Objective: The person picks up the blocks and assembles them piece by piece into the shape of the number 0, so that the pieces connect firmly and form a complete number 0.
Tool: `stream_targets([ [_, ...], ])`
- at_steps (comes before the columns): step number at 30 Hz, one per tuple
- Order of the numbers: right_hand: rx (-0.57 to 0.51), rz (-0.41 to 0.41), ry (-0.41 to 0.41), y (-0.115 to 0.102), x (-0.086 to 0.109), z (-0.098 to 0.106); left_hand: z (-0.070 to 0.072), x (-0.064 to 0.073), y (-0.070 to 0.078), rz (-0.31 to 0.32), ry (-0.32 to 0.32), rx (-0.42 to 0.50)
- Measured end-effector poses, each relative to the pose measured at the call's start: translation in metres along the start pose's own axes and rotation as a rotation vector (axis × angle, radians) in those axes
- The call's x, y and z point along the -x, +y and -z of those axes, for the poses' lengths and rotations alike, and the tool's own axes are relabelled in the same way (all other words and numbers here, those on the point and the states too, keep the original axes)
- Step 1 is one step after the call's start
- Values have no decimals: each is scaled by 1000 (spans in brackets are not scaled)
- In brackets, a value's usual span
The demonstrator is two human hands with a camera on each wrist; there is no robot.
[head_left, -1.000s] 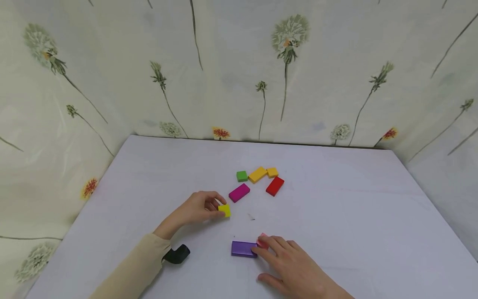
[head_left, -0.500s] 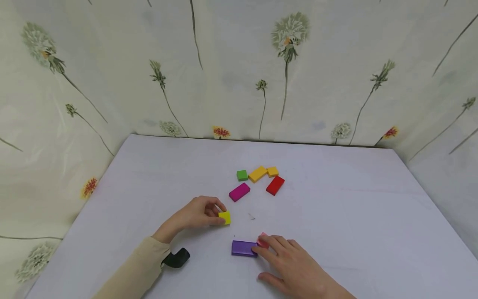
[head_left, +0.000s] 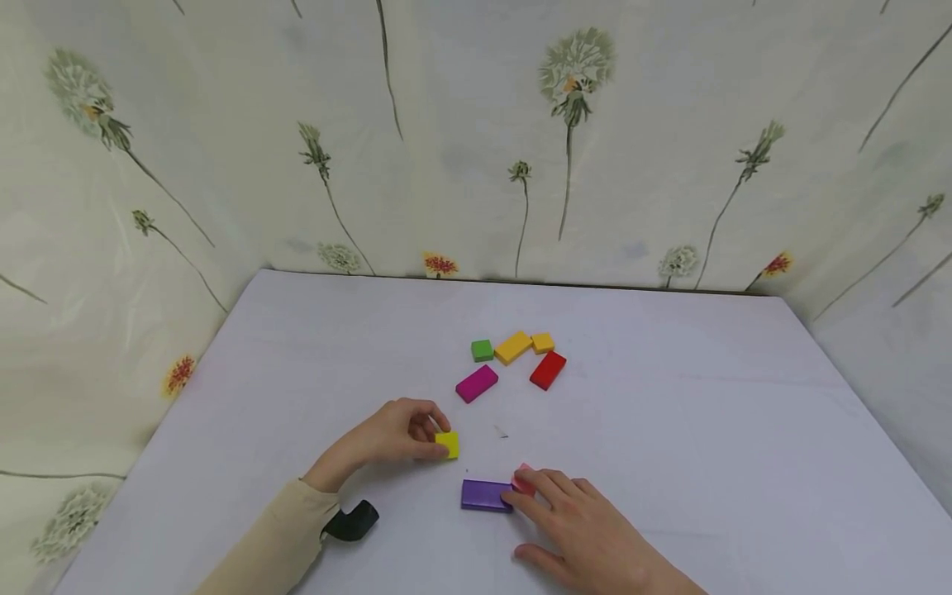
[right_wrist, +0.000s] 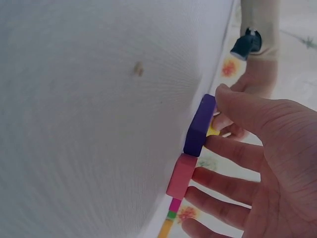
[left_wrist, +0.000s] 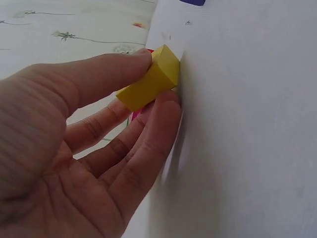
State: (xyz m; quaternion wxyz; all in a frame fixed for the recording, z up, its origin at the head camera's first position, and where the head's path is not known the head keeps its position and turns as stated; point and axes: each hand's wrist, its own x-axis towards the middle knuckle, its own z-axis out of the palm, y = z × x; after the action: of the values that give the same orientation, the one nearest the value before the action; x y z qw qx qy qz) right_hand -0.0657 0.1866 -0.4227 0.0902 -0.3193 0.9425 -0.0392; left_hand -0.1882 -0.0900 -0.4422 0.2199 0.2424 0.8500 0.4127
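Observation:
My left hand (head_left: 397, 431) pinches a small yellow block (head_left: 449, 445) between thumb and fingers, low over the white table. In the left wrist view the yellow block (left_wrist: 151, 82) is tilted, one end jutting past the thumb tip. My right hand (head_left: 587, 525) reaches in from the front right with extended fingers. Its index fingertip touches the right end of a purple oblong block (head_left: 483, 495). Other fingertips rest on a pink block (right_wrist: 182, 176), which sits end to end with the purple one in the right wrist view; from the head, fingers partly cover it.
Farther back on the table (head_left: 706, 430) lie a magenta block (head_left: 477, 383), a green block (head_left: 482, 350), an orange oblong block (head_left: 513, 347), a smaller orange block (head_left: 543, 343) and a red block (head_left: 548, 370). A black device (head_left: 353, 521) sticks out beside the left sleeve.
My left hand has brought the yellow block nearer to me, toward the purple block, keeping its pinch. The right hand and the other blocks stay where they were.

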Motion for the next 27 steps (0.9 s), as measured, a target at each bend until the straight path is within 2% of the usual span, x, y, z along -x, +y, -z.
stream_targets([
  [8,7,7,2,0,0,-1,-2,4,1,-9,20,-34],
  [15,-10,-13,-37,-1,0,0,-2,7,1,-17,34,-41],
  [27,-20,-34,-59,-1,-1,1,-3,10,-1,-32,5,-66],
])
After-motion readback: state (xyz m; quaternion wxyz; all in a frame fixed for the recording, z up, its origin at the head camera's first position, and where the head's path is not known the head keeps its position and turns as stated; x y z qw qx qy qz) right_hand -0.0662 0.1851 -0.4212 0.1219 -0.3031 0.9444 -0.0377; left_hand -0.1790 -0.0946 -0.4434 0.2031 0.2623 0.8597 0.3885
